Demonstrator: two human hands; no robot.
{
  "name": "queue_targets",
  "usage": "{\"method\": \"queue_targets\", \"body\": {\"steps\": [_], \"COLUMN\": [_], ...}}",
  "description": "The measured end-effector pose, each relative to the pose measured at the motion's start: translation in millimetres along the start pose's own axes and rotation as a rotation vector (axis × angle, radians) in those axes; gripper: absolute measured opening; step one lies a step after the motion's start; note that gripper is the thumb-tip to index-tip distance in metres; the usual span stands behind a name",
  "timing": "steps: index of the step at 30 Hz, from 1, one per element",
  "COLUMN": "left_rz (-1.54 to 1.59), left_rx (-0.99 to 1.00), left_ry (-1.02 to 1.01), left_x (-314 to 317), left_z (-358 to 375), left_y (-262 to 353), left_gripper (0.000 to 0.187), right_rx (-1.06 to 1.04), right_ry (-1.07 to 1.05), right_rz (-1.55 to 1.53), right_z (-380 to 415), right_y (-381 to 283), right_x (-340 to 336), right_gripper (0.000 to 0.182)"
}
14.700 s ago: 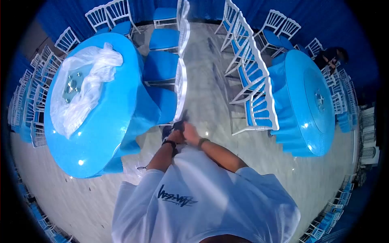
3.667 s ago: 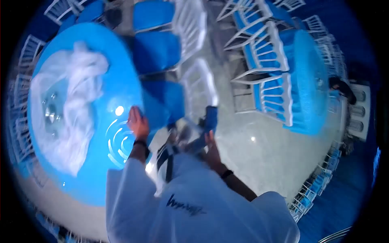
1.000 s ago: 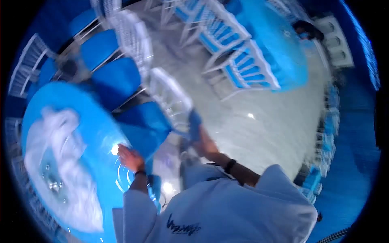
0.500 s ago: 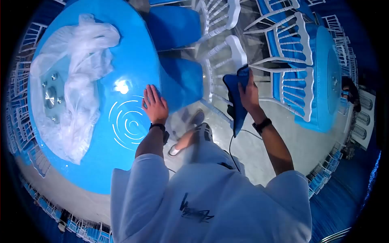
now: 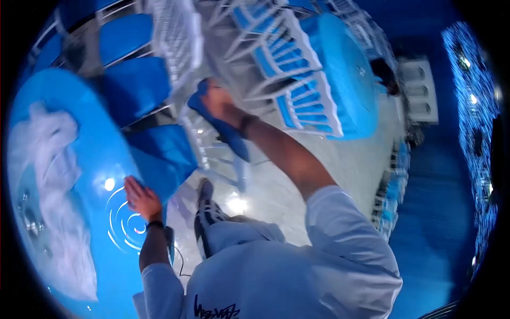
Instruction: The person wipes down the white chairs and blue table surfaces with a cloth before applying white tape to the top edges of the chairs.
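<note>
My left hand [image 5: 143, 199] lies with its fingers stretched out on the edge of the round blue table [image 5: 101, 143], beside a pattern of white curved light lines. A heap of white sheer fabric [image 5: 61, 212] spreads over the table to its left. Blurred by motion, my right hand [image 5: 217, 101] grips a dark-blue cloth [image 5: 231, 139] that hangs down in front of a white chair [image 5: 183, 42]. Its fingers are partly smeared, and the cloth's far side is hidden.
Blue seats [image 5: 138, 87] stand close along the table's far side. To the right, white spindle-back chairs [image 5: 303, 58] surround another blue table [image 5: 345, 80]. A white panel with rounded slots [image 5: 419, 90] and a glittering blue wall [image 5: 470, 106] lie beyond. A thin cable [image 5: 181, 260] hangs by my side.
My view has swung to the right, so the tables and chairs appear further left. My right hand has reached outward with the cloth, while my left hand remains on the table edge.
</note>
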State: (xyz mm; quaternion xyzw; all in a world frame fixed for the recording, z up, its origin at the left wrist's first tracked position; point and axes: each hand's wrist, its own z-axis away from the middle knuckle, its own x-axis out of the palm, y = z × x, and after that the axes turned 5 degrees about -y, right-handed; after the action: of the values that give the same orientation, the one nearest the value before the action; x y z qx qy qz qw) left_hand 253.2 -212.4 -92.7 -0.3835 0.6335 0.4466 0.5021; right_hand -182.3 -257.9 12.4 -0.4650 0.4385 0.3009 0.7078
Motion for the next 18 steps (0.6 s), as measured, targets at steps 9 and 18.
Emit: {"method": "queue_targets", "body": {"steps": [9, 18], "left_rz": [-0.091, -0.048], "left_rx": [0.017, 0.029], "left_ry": [0.032, 0.051], "left_x": [-2, 4], "left_z": [4, 5], "left_y": [7, 2], "left_gripper": [0.061, 0.061], "right_rx": [0.102, -0.281], "right_ry": [0.013, 0.004], "right_rz": [0.151, 0.284], "right_z": [-48, 6], "right_y": [-38, -30], "right_x": [-5, -24], "right_gripper": [0.059, 0.094]}}
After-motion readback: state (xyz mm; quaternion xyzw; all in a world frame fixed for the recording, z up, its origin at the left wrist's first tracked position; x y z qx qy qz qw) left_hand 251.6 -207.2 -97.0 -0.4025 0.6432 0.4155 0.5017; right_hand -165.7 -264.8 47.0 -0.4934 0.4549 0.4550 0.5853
